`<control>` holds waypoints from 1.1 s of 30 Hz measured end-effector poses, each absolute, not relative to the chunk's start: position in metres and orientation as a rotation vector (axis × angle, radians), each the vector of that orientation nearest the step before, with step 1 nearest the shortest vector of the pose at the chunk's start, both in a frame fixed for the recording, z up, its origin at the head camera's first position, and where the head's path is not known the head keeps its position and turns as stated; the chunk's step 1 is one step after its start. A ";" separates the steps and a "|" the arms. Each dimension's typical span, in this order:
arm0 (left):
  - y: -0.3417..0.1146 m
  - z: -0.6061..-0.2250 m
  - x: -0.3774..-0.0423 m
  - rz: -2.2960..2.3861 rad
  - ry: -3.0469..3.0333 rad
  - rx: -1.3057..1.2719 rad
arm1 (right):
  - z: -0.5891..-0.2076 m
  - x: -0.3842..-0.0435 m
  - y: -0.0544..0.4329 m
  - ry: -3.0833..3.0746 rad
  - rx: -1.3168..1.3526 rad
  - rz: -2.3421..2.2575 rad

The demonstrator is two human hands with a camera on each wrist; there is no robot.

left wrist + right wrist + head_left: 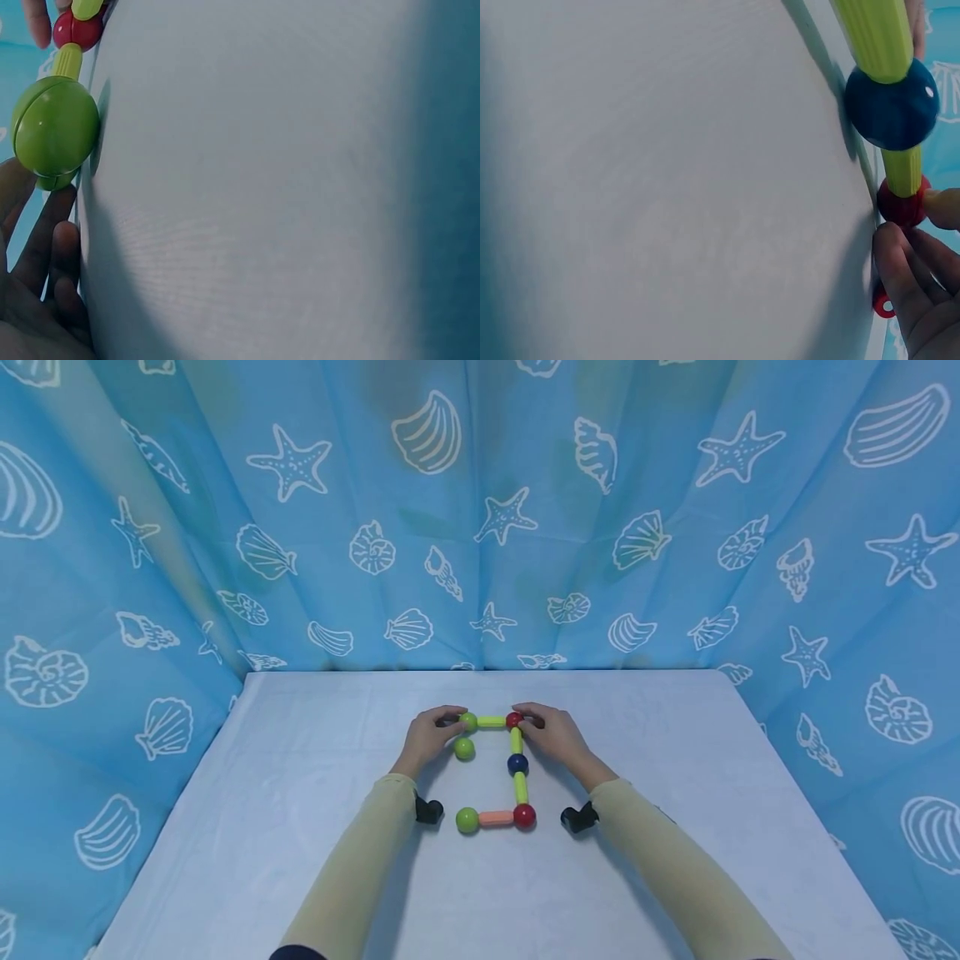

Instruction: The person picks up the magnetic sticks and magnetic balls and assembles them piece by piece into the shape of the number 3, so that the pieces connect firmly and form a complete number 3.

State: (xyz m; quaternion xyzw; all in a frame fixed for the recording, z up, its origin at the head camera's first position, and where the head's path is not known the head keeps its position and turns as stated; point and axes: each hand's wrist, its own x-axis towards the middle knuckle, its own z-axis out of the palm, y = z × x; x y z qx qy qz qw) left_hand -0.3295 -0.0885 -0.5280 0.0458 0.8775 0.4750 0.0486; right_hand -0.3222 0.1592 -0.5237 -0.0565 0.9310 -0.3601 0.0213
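Note:
In the head view a linked chain of balls and short rods lies on the table. My left hand [429, 737] pinches the green ball [468, 722] at its far left end. A yellow-green rod [492, 722] joins that ball to a red ball [514, 720], which my right hand [553, 732] pinches. From there a yellow-green rod [516, 742], a blue ball [517, 763] and another yellow-green rod [521, 789] run toward me to a near red ball [524, 817]. An orange-pink rod [496, 818] links this to a near green ball [467, 820].
A loose-looking green ball [464, 748] sits beside the left fingers. Under the right fingers, a small red piece with a pale hole [885, 304] shows in the right wrist view. The white table [300, 735] meets a blue shell-print curtain [480, 593] at its far edge.

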 end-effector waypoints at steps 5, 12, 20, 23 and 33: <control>-0.089 -0.528 -0.330 1.458 2.663 0.124 | -0.522 -0.319 0.167 2.921 -0.164 -1.172; -0.091 -0.527 -0.331 1.475 2.650 0.132 | -0.521 -0.321 0.175 3.010 -0.077 -1.202; -0.089 -0.528 -0.330 1.476 2.655 0.144 | -0.527 -0.324 0.183 2.976 0.078 -1.088; -0.088 -0.527 -0.329 1.477 2.655 0.147 | -0.530 -0.325 0.187 2.961 0.095 -1.063; -0.088 -0.529 -0.330 1.482 2.646 0.126 | -0.529 -0.316 0.190 2.970 0.057 -1.025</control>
